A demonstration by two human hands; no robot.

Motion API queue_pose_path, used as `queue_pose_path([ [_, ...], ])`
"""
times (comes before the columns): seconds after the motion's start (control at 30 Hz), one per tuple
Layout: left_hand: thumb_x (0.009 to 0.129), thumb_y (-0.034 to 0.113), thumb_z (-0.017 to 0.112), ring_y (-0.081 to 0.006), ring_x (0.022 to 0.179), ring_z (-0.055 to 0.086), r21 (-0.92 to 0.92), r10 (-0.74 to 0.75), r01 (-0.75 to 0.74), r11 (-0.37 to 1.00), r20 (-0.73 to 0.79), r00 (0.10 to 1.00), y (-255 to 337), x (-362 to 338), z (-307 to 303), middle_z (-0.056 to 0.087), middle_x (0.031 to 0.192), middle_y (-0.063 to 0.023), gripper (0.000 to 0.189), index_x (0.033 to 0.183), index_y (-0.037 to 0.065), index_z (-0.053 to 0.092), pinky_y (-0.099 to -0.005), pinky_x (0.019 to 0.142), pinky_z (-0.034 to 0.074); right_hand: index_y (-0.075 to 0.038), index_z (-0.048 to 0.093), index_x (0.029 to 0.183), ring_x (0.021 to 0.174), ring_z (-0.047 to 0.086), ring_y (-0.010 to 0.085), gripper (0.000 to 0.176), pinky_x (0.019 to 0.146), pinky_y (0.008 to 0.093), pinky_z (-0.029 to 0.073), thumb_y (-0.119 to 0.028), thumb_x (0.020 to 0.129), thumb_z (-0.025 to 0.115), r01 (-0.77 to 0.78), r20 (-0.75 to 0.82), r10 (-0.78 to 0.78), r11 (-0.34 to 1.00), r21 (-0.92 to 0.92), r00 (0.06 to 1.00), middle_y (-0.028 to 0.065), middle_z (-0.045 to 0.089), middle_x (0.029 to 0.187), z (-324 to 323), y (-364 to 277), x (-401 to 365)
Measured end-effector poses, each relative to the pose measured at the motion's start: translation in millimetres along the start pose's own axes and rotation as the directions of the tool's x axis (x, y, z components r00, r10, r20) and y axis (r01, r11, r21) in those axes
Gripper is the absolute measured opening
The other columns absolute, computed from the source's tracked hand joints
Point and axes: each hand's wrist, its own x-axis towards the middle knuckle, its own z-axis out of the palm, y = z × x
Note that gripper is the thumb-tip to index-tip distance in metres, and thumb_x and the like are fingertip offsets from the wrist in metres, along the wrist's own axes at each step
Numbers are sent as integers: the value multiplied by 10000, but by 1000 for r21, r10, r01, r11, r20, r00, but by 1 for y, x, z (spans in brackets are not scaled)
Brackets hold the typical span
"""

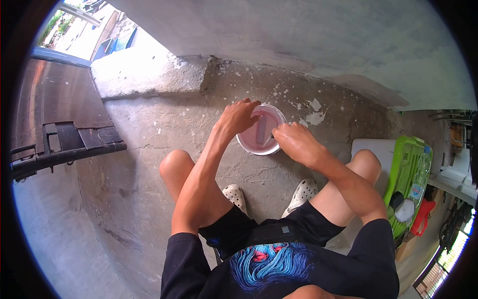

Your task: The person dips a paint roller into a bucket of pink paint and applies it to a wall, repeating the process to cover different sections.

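Observation:
A round white bucket (pixel 247 141) with a pinkish inside stands on the concrete floor between my knees. My left hand (pixel 241 117) is at the bucket's upper left rim, its fingers bent over the edge. On the right side of the rim is my right hand (pixel 294 138), fingers closed around a small dark thing, too hidden to name. A long, pale pinkish shape (pixel 261 130) shows inside the bucket; what it is I cannot tell.
A wall (pixel 318 40) runs along the far side, with a raised ledge (pixel 149 74) at the upper left. Left stands a dark wooden piece (pixel 64 94). At right, a green plastic crate (pixel 397 184) bears a clear bottle (pixel 421 172).

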Motion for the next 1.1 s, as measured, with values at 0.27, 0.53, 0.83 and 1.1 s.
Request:
queue_pose_path([
  [0.27,935,342,646,-357,1126,635,1,-13,13,1000,9,1000,-2,-2,-1,630,1287,-162,492,1376,138,571,-462,932,532,6,703,782,780,729,368,90,652,432,598,-32,806,624,-3,-23,1,996,-86,1000,224,693,808,-1,-8,7],
  [0.53,928,326,654,-354,1142,624,17,-14,14,1000,25,1000,-5,0,1,631,1281,-162,493,1376,141,567,-459,939,525,-2,653,805,758,713,383,91,648,460,588,-61,845,596,34,-60,-37,998,-55,998,206,690,804,9,-5,24],
  [0.83,931,311,653,-364,1146,620,-3,-21,21,1000,1,1000,-4,0,0,641,1272,-170,471,1357,122,582,-456,943,521,3,677,894,849,695,416,139,756,490,569,-125,840,670,-86,-11,87,993,79,996,234,694,875,3,0,16],
  [1.1,932,306,654,-363,1149,622,-8,-41,41,999,1,999,-7,-6,-8,633,1292,-163,472,1363,132,580,-456,964,516,-11,700,1003,948,668,416,225,830,487,531,-192,871,728,-197,181,188,980,30,965,235,694,946,-24,33,-8],
])
